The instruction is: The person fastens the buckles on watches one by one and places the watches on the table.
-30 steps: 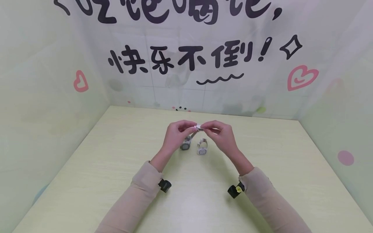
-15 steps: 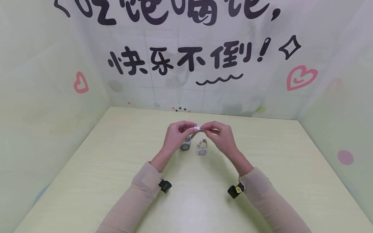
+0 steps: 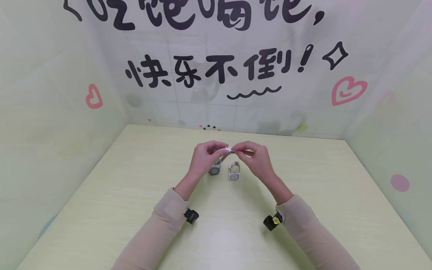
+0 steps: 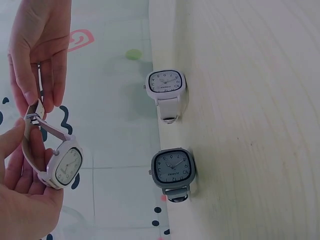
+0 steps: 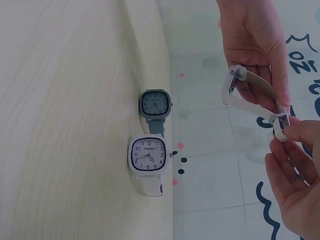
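Note:
A white wristwatch [image 4: 67,167] with a square face is held up over the table between both hands, its strap bent into a loop. My left hand [image 3: 202,155] grips the watch by its strap, the case lying against the fingers. With thumb and fingers, my right hand [image 3: 254,155] pinches the strap's end beside the buckle [image 5: 278,117]. Below the hands, a grey wristwatch [image 3: 214,171] stands on the table at the left. Another white wristwatch [image 3: 234,176] stands to its right, its strap also looped.
The pale wooden table [image 3: 216,232] reaches back to a white cloth backdrop [image 3: 152,108] with black lettering and pink hearts. Similar cloth hangs at both sides. Black wrist cameras [image 3: 191,216] sit at the sleeve cuffs.
Both hands keep nearly the same place and hold on the watch; only slight finger movement at the strap shows. The two watches on the table have not moved.

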The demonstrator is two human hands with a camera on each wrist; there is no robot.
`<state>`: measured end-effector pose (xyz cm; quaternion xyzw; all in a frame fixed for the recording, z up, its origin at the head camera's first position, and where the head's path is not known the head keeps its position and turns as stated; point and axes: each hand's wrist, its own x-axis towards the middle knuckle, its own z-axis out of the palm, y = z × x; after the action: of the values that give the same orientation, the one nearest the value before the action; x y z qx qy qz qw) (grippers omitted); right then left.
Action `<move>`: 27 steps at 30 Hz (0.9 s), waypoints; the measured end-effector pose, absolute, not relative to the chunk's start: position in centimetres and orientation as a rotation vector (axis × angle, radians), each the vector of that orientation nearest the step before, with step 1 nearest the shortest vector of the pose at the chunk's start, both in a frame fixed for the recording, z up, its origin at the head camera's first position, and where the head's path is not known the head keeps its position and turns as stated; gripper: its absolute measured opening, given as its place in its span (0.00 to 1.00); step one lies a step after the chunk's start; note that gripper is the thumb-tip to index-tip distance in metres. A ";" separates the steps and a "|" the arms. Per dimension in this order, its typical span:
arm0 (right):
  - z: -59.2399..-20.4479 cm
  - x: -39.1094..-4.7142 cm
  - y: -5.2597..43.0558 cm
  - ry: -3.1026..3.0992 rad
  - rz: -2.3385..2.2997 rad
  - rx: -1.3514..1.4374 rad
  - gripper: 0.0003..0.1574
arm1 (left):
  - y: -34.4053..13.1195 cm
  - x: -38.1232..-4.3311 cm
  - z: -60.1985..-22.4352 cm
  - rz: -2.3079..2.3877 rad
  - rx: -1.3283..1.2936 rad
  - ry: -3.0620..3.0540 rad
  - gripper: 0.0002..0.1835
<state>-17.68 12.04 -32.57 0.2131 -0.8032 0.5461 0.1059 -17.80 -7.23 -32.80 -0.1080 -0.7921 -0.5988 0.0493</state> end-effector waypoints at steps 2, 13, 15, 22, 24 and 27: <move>-32.6 -17.7 12.0 -2.366 1.604 0.629 0.08 | -7.2 -17.8 -32.8 -1.823 -0.329 -2.414 0.12; -32.6 -17.7 11.9 -2.373 1.579 0.644 0.08 | -7.3 -17.8 -33.0 -1.830 -0.323 -2.426 0.12; -32.6 -17.7 11.9 -2.376 1.577 0.644 0.08 | -7.3 -17.7 -33.0 -1.829 -0.321 -2.427 0.12; -32.5 -17.7 11.8 -2.388 1.554 0.642 0.08 | -7.2 -17.7 -33.0 -1.826 -0.321 -2.437 0.13; -32.5 -17.7 11.8 -2.389 1.548 0.643 0.08 | -7.2 -17.6 -33.0 -1.824 -0.321 -2.438 0.13; -32.5 -17.6 11.7 -2.392 1.532 0.643 0.08 | -7.1 -17.6 -33.0 -1.816 -0.320 -2.441 0.13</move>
<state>-17.65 11.73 -32.54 0.2192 -0.8159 0.5227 0.1144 -17.62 -7.15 -32.95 -0.1044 -0.7972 -0.5932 0.0411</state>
